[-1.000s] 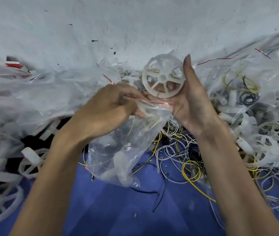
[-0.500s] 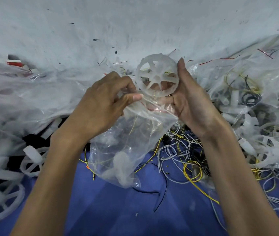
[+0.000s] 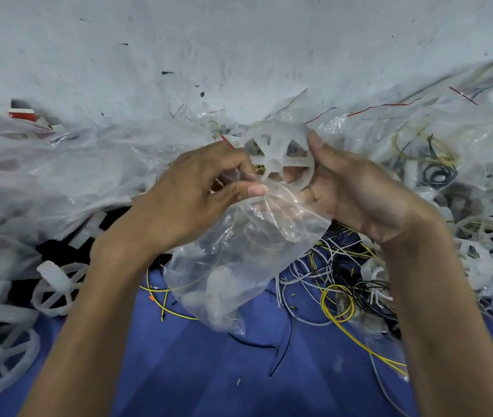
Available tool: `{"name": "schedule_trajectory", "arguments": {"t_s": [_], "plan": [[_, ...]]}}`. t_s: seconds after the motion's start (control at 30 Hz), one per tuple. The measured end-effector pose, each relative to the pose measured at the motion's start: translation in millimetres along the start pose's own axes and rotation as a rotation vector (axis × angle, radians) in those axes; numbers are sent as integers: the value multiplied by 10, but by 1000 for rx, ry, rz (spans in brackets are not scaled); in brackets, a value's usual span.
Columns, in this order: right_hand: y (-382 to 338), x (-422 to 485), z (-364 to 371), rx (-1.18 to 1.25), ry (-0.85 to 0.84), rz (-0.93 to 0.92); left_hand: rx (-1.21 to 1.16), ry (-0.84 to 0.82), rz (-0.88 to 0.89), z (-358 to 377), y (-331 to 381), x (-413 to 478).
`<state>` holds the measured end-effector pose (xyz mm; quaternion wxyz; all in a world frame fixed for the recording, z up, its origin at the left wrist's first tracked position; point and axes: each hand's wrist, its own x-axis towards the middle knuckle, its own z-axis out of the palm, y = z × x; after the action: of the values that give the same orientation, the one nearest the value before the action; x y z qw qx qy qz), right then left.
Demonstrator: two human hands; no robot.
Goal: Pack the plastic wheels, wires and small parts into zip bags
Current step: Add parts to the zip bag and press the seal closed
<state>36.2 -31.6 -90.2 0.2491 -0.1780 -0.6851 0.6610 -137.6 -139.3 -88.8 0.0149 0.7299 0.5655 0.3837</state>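
My right hand grips a white spoked plastic wheel by its rim, right above the mouth of a clear zip bag. My left hand pinches the bag's top edge between thumb and fingers and holds it up. The bag hangs over the blue surface and holds a yellow wire and some white parts. Loose wires, yellow, white and black, lie in a tangle under my right wrist.
Heaps of white wheels and clear bags lie to the left. More wheels and bagged wires pile up on the right. A pale wall rises behind. A red and white item sits far left.
The wheel came down and left toward the bag mouth as my right hand turned it. My left hand shifted its pinch on the bag's edge and lifted the opening.
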Motion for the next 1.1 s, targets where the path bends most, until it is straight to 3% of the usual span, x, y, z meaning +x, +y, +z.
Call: {"name": "schedule_trajectory", "arguments": {"t_s": [0.3,0.47,0.73,0.9,1.0,1.1], "plan": [[28,-55,-131,-128,-135,39,-155,31,-2,-47,1,-17],[-33,-87,-85,-498,-198,92,-269,-44,18,-62,95,-41],[-26,234,337,-1075,-241,-22,-231,-67,58,-79,123,-32],[5,387,337,-889,-294,90,-227,35,31,-143,77,-43],[-64,485,381,-815,-319,-44,-215,87,11,-252,-20,-76],[-133,494,244,-314,-35,-233,-212,145,-11,-375,-109,-150]]}}
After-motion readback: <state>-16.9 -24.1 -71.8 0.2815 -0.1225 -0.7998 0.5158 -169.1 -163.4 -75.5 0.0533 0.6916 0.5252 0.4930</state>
